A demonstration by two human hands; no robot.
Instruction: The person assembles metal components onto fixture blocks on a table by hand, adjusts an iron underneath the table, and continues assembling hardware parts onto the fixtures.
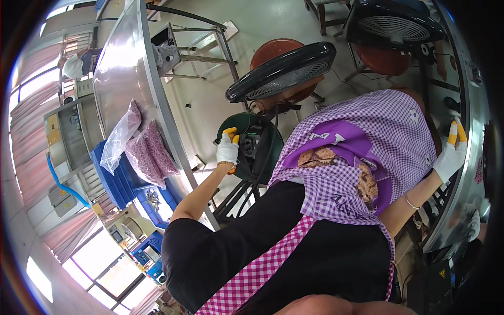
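Note:
My left hand, in a white glove with yellow fingertips, is at the left rim of a round dark green stool, its fingers curled at the edge. A black box-shaped device with a cable sits on that stool, just right of the hand. My right hand, gloved the same way, reaches to the edge of the metal table on the right. Its yellow fingers are stretched out, with nothing visible in them. A purple checked apron covers my front between the two arms.
A black fan stands by a red stool ahead; another black fan is farther right. On the left metal table lie clear bags of pinkish pieces, beside blue bins. A metal frame stands on the floor.

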